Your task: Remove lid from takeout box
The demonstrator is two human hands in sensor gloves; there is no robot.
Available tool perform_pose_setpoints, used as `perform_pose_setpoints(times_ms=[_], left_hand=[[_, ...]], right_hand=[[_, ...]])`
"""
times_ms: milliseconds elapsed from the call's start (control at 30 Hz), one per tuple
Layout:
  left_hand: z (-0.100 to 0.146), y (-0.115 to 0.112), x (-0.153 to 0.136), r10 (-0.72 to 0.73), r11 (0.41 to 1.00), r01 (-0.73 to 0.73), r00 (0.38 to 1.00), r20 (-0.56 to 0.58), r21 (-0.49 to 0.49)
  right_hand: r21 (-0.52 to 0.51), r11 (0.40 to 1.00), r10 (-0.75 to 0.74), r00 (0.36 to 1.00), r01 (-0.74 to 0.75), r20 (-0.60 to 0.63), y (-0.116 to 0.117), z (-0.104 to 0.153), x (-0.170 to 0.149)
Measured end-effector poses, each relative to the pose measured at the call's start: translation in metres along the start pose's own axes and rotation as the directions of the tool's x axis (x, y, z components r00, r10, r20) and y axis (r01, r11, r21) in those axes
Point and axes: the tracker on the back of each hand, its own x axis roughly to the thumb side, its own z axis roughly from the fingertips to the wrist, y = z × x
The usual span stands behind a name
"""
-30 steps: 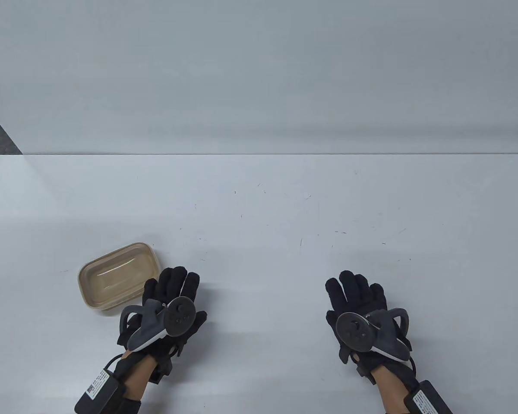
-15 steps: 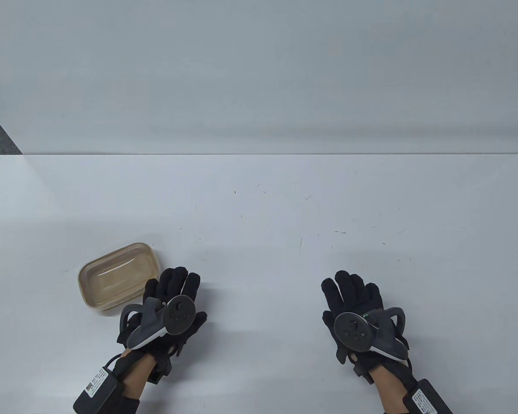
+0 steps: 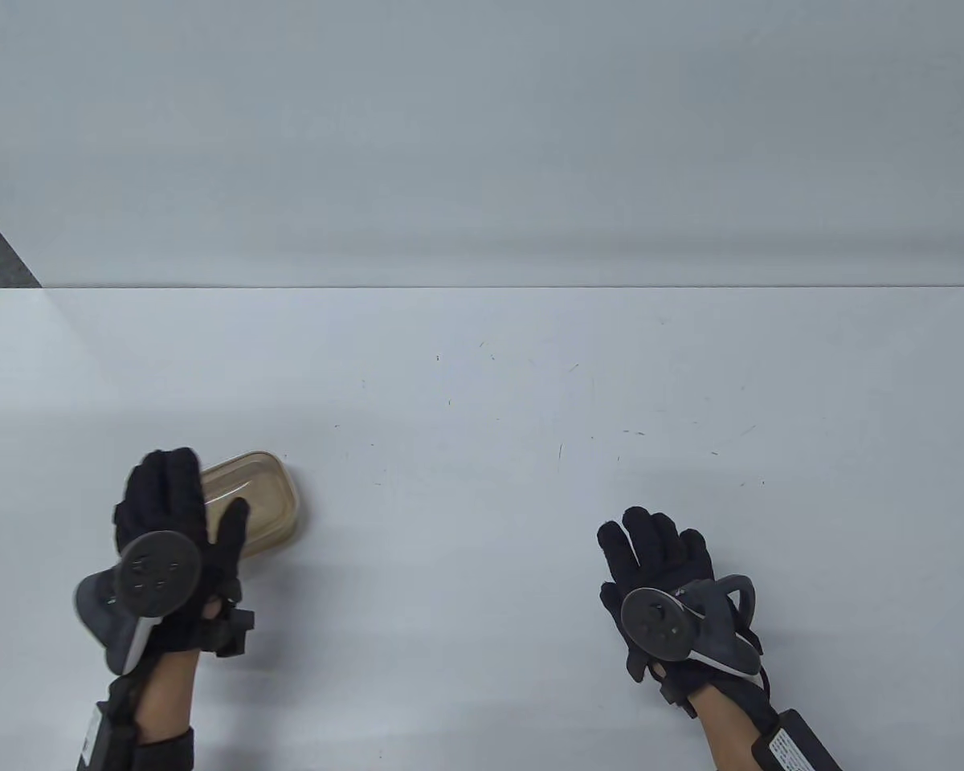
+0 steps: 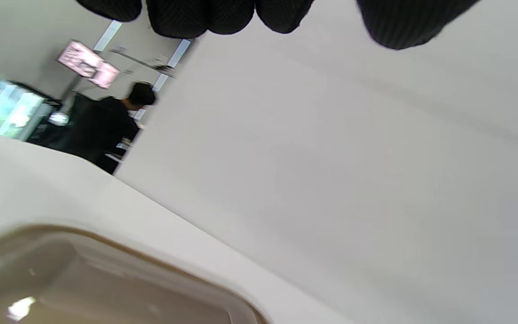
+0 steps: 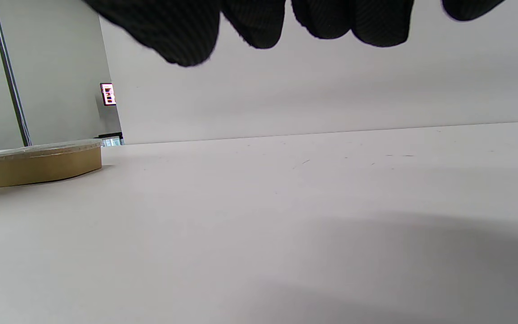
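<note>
Reaching over the box, the left hand hangs above its near-left part with fingers spread and apart, gripping nothing; whether any fingertip touches the lid cannot be told from the table view, and the left wrist view shows only the fingers hanging well clear of the clear lid's corner below them. The box sits on the table just ahead and to the thumb side of that hand, lid on, its brown wall low and its rim flat in the right wrist view. The right hand lies well apart to the side, fingers loosely spread, palm down close to the table, holding nothing. The lid is not yet off, and no grip is made. The likely trouble, as I judge it: the box looks light and shallow, so a one-handed pull at the lid's edge could lift or slide the whole box rather than free the lid, since nothing pins the base. A thin clear lid may also flex and slip from gloved fingers, or pop loose at once and tip the box. With the right hand so far off, steadying would come late.
</note>
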Motion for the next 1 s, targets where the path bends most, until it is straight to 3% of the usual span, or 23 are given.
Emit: perform_pose_setpoints(times_ms=[133, 233, 333, 500, 833, 1000], left_hand=[[-0.013, 0.005, -0.058, 0.157, 0.987, -0.162, 0.93, -0.333, 0.013], [-0.016, -0.012, -0.09, 0.107, 0.979, -0.179, 0.85, -0.515, -0.092], [-0.015, -0.032, -0.105, 0.002, 0.964, -0.155, 0.813, -0.582, -0.214], [-0.011, -0.054, -0.115, -0.112, 0.934, -0.124, 0.788, -0.605, -0.335], [-0.015, -0.063, -0.106, -0.046, 0.923, -0.158, 0.86, -0.508, -0.351], [-0.016, -0.061, -0.104, 0.008, 0.925, -0.204, 0.852, -0.523, -0.319]], right_hand=[[0.0, 1.0, -0.008, 1.0, 0.008, -0.004, 0.0, 0.0, -0.001], [0.003, 1.0, -0.011, 1.0, 0.011, -0.004, 0.0, 0.0, -0.001], [0.004, 1.0, -0.011, 1.0, 0.011, -0.003, 0.0, 0.0, 0.0], [0.007, 1.0, -0.009, 1.0, 0.009, -0.009, 0.0, 0.0, -0.001], [0.022, 1.0, -0.012, 1.0, 0.012, -0.014, 0.001, 0.0, -0.001], [0.033, 0.999, -0.004, 1.0, 0.005, -0.019, 0.001, -0.001, -0.001]])
